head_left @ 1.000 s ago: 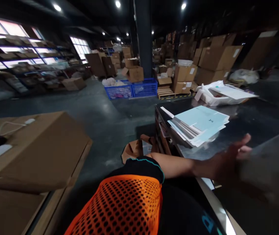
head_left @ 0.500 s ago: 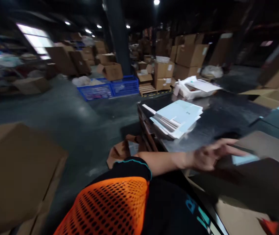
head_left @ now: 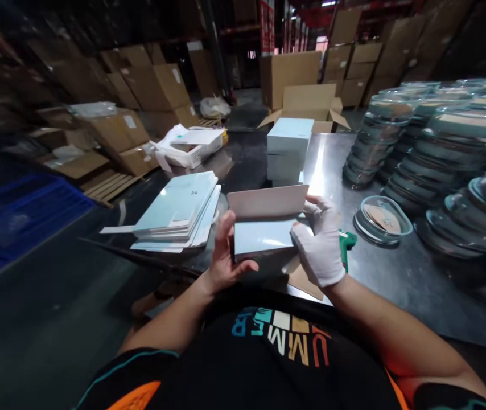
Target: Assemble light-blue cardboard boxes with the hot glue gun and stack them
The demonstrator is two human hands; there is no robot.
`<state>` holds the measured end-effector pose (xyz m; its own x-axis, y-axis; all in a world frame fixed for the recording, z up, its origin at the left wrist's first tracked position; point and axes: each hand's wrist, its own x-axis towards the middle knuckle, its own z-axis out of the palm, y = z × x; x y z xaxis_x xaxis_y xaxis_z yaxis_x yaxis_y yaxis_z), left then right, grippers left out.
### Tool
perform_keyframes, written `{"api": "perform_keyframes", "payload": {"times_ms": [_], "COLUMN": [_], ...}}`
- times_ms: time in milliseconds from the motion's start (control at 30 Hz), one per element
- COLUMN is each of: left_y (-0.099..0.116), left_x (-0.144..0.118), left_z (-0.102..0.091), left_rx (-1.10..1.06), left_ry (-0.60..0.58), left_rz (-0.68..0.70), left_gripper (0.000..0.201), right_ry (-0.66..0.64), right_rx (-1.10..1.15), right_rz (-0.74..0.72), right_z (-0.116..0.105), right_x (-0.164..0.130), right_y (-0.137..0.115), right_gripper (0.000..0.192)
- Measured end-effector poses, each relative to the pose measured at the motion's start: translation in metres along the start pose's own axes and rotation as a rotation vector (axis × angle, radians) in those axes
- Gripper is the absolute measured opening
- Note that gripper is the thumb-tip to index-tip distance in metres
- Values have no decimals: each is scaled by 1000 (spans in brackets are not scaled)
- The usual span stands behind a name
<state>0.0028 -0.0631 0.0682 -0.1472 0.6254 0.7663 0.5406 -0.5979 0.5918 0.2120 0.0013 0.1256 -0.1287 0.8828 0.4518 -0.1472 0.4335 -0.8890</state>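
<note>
Both my hands hold a flat light-blue folding carton (head_left: 264,236) just above the near edge of the steel table (head_left: 332,165). My bare left hand (head_left: 225,253) grips its left side. My right hand (head_left: 322,242), in a white glove, grips its right side. The carton's upper flap (head_left: 268,200) stands folded up, pale inside. A stack of flat light-blue cartons (head_left: 178,210) lies to the left of my hands. Assembled light-blue boxes (head_left: 288,148) stand stacked behind the carton.
Stacks of glass dishes with lids (head_left: 435,142) fill the table's right side, one single dish (head_left: 382,219) nearest. A green tool (head_left: 347,242) lies behind my right hand. A white basket (head_left: 192,148) sits at the far left corner. Cardboard boxes (head_left: 157,85) and blue crates (head_left: 25,210) stand around.
My view has swung right from the warehouse floor to the table. My left hand, earlier reaching across the table, now grips the carton together with my right hand, which has come into view.
</note>
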Motion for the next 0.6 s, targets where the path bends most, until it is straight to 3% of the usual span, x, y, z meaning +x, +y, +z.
{"api": "perform_keyframes", "payload": {"times_ms": [100,167,233,300,400,467,600], "left_y": [4,8,13,16,18,20,25], "left_x": [0,6,14,21,29,32,37], "left_z": [-10,-17,-20,-20,-16,-12,-6], "left_rx": [90,102,92,53,-42,-94,-136], "left_ry": [-142,-102,5,78,106,110,104], "left_rz": [-26,-54,-108,-174,-226,-226,-246], "left_gripper": [77,69,68,72,80,84,85], "right_ry": [-103,-110,-72,-96,-221,-197,-49], "right_rx": [6,-199,-545,-909,-1215,-1174,-707], "right_rz": [-40,-102,-127,27,447,552,326], "right_z": [-15,-41,-73,-102,-133,-145,-153], "right_x": [5,10,14,13,6,1,-8], "right_y": [-3,1,13,31,61,75,76], "right_gripper": [55,46,43,38,34,41,41]}}
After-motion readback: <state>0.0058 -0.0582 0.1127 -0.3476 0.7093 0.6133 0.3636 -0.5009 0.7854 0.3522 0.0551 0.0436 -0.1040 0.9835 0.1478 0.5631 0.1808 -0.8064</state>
